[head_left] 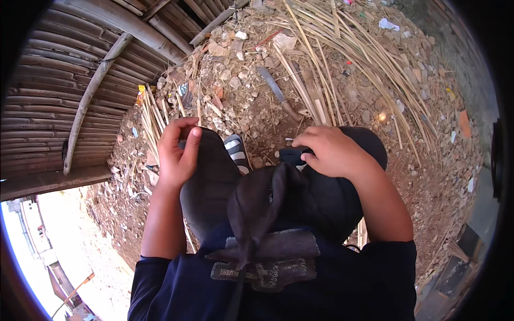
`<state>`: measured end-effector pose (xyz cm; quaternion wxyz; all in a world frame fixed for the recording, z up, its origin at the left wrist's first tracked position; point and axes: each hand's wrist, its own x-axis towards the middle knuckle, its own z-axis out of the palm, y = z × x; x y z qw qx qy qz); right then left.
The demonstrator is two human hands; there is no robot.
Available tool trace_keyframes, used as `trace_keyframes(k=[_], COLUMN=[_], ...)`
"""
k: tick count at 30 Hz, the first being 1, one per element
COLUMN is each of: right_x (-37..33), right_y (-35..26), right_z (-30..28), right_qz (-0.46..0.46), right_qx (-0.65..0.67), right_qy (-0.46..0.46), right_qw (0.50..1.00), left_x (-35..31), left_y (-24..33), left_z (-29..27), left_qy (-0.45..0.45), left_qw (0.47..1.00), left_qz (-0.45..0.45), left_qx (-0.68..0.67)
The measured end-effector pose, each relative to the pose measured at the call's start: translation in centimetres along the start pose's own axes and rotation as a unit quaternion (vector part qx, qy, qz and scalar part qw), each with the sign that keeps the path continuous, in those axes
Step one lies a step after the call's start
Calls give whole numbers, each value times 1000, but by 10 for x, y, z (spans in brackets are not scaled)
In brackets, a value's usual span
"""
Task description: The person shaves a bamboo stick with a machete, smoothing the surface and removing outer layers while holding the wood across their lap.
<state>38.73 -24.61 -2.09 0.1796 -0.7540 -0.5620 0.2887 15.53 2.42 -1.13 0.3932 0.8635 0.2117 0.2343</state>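
My left hand (179, 152) is raised over my left knee, its fingers loosely bent and the thumb apart from them, with nothing visible in it. Over my right knee rests my right hand (327, 151), fingers curled. A small white stick (289, 139) pokes out at its fingertips; it is too small to tell its kind. On the ground beyond my knees lies a machete (273, 85) with a grey blade and a wooden handle, the handle end toward me. Beside it are split bamboo strips (302, 80). A dark cloth (257, 203) hangs between my thighs.
Long bamboo strips (369, 69) lie in a curved heap at the far right. More short strips (152, 115) lean by the bamboo slat wall (75, 91) at left. My striped sandal (235, 151) stands on stony soil scattered with rubble and litter. A grey wall (490, 101) borders the right.
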Motion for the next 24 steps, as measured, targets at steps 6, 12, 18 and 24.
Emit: trace_keyframes(k=[6,12,18,24], right_x=[-12,-19,-35,-167], right_y=[3,11,20,-42], right_z=[13,7,-53,-99], right_qz=[8,-1,-142,-352], right_qx=[-73,-17,256,422], right_qy=[-9,-10,283,366], right_qw=[997,1000,913,751], left_x=[34,11,29,68], left_y=[-19,-31,5,79], left_z=[130,151,103,42], left_qy=[-499,-576,-323,-185], left_qw=[839,774,916,951], left_qz=[-206,-264,-140,40], left_qx=[63,-10,-192,-246])
